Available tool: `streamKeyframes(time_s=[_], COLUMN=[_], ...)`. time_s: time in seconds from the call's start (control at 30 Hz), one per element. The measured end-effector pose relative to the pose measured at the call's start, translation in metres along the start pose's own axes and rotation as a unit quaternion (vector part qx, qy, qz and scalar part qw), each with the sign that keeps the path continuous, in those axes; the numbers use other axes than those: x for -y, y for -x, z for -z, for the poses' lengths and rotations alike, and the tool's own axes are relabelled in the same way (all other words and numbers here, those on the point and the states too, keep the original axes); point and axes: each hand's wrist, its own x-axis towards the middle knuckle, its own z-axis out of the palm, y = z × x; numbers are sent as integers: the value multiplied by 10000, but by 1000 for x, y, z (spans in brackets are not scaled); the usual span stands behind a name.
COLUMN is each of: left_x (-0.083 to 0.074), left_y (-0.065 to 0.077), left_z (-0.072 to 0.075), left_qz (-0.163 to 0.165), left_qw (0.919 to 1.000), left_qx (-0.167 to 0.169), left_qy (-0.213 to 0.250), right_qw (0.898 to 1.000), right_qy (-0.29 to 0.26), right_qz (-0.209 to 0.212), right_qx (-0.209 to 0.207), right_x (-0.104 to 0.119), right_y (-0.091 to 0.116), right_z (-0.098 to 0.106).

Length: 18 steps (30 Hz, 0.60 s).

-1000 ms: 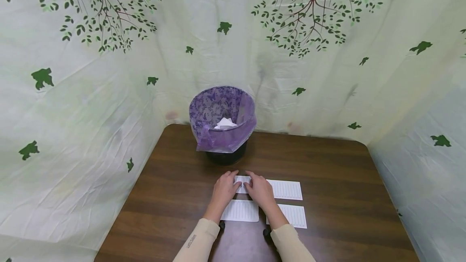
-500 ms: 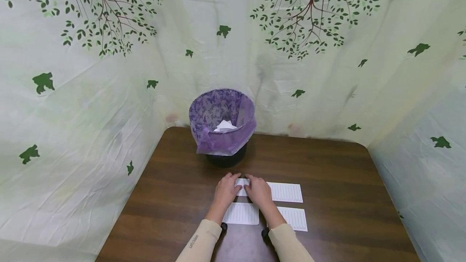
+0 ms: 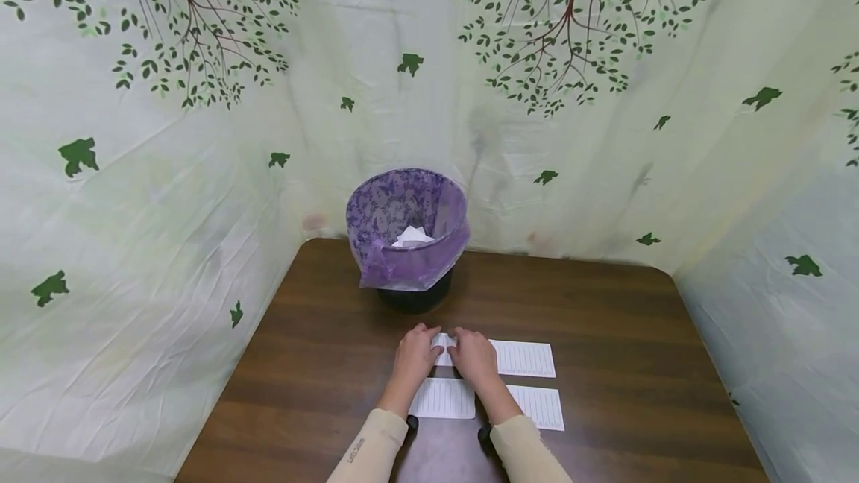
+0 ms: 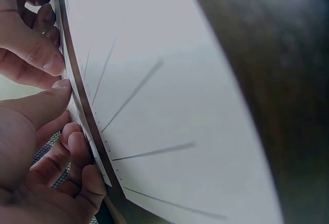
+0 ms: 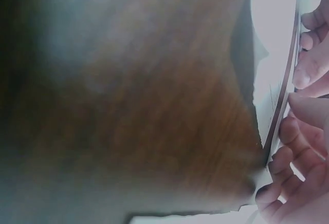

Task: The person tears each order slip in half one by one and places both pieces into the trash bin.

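Observation:
In the head view, several white lined paper cards lie in two rows on the brown table. My left hand (image 3: 411, 361) and right hand (image 3: 475, 361) both grip the far left card (image 3: 443, 359), side by side, and cover much of it. Their index fingers reach its far edge, with the thumbs over its middle. The left wrist view has the thumb tips nearly meeting at that card, with the other fingers curled beside it. The near left card (image 4: 169, 95) fills the middle there. To the right lie the far right card (image 3: 526, 358) and the near right card (image 3: 539, 407), partly behind the right forearm.
A black bin with a purple patterned liner (image 3: 412, 267) stands at the back of the table (image 3: 322, 379). White paper pieces (image 3: 412, 236) are inside it. Pale cloth (image 3: 510, 133) printed with leaves and branches surrounds the table on its back and sides.
Both hands stay at the far left card, with the index fingertips slightly closer together. The whole head view has shifted a little, so the scene sits lower in it. The cards keep their layout.

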Motion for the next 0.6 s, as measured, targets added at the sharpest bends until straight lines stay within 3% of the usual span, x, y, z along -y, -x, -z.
streamKeyframes(time_s=[0.6], left_x=[3], left_y=[-2], left_z=[-6], left_qz=[-194], left_qw=[9987], left_qx=[-411], left_qy=[229], right_qw=[9999], right_qy=[8], right_qz=[80], right_qx=[-152], right_x=[1], right_y=[0], right_z=[3])
